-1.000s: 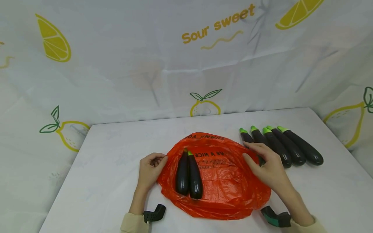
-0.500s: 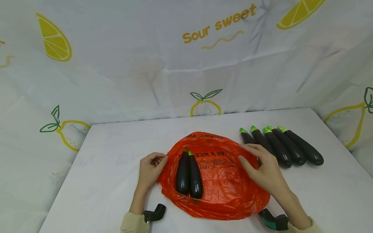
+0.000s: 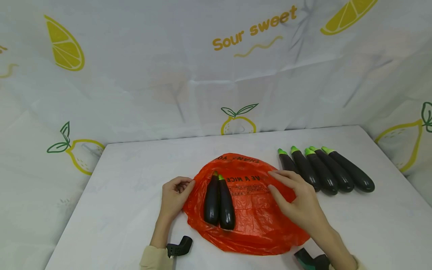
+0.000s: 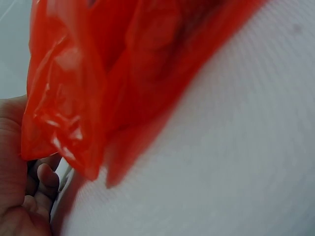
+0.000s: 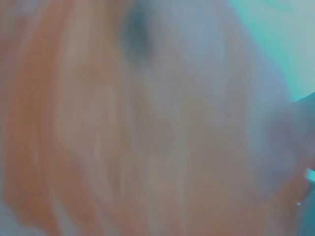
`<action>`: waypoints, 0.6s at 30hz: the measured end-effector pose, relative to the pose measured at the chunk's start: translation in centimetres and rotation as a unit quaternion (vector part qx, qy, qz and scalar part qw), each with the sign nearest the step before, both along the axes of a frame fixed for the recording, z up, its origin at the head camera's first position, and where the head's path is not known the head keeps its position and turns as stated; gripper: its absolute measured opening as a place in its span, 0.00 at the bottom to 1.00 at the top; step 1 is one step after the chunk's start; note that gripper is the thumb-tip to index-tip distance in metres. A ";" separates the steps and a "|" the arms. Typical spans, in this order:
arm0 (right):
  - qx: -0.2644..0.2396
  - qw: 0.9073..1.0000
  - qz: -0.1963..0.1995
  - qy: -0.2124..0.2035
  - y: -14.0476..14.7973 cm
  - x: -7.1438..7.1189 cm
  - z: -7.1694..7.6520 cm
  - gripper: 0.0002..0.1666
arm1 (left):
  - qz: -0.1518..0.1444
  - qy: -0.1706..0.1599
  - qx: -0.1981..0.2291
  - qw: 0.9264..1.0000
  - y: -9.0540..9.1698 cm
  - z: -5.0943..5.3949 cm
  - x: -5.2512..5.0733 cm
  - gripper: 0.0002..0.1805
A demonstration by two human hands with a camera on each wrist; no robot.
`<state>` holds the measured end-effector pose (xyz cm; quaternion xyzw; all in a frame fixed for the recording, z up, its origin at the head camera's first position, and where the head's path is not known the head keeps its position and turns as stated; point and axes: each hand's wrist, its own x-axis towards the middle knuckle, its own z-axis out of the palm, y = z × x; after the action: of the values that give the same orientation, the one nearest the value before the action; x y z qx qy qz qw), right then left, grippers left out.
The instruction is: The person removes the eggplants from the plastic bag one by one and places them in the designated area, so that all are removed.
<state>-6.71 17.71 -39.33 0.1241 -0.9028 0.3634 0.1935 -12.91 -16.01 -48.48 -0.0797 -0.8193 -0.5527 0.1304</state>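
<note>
- Your left hand point(image 3: 174, 195): thumb and forefinger pinch the left edge of a crinkled red plastic bag point(image 3: 256, 215) with black lettering; other fingers curled.
- Your right hand point(image 3: 300, 200): thumb and fingers spread wide apart, over the bag's right side; can't tell if the fingertips touch the film.
- Bag lies between your hands, mouth spread; two glossy purple-black eggplants point(image 3: 211, 202) with green stem ends sit inside, side by side, nearer your left hand.
- Five more dark, green-tipped eggplants point(image 3: 321, 172) lie in a row on the white-covered table point(image 3: 101, 210), just past your right hand.
- Behind: white cloth backdrop point(image 3: 152, 75), printed lemons.
- Your right hand hides part of the bag's right edge and the leftmost row eggplant's lower end.
- Left wrist view: bag film covers your pinching fingertips.
- Right wrist view: heavy blur, unreadable.
- Your sleeves run off the bottom edge.
</note>
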 end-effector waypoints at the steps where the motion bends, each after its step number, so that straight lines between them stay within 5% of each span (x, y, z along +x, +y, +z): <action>1: -0.003 1.000 0.004 0.002 -0.2 0.1 0.0 0.24 | 0.000 0.000 0.000 1.000 0.0 0.0 0.0 0.02; 9: -0.024 0.997 0.053 -0.046 -2.3 0.6 -0.8 0.24 | -0.003 0.008 0.004 1.000 -0.1 0.0 0.1 0.03; 18: -0.088 0.978 0.102 -0.156 -5.0 0.7 -1.2 0.24 | -0.012 0.013 0.020 1.000 0.1 -0.1 0.0 0.05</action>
<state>-5.98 12.75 -40.49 0.1400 -0.8690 0.4741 0.0220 -12.90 -15.96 -48.54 -0.0942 -0.8050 -0.5698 0.1359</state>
